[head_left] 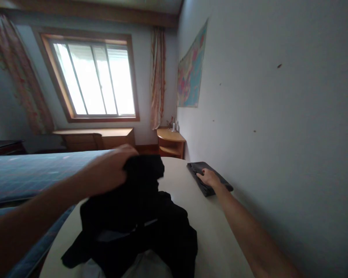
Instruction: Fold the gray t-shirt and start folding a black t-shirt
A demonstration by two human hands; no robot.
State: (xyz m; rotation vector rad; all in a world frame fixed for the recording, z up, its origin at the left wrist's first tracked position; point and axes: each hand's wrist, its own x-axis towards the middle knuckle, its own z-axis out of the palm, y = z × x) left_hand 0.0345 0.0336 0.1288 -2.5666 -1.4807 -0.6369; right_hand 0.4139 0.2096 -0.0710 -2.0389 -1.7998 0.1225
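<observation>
My left hand (pixel 113 170), slightly blurred, is closed on a black garment (pixel 139 193) and holds its upper part raised above the white table. The lower part of the garment lies crumpled on the tabletop, with light grey cloth (pixel 147 264) showing beneath it at the near edge. What kind of garment it is I cannot make out. At the right, my right hand (pixel 210 178) rests over a flat, dark grey folded cloth (pixel 220 179), thumb and finger apart. This folded piece lies on the table near the wall.
The white rounded table (pixel 176 173) stands against the right wall (pixel 278 154). A bed with a blue checked mattress (pixel 60 166) is close on the left. Beyond are a wooden desk (pixel 118 132) under the window and a corner shelf (pixel 171 135) holding small items.
</observation>
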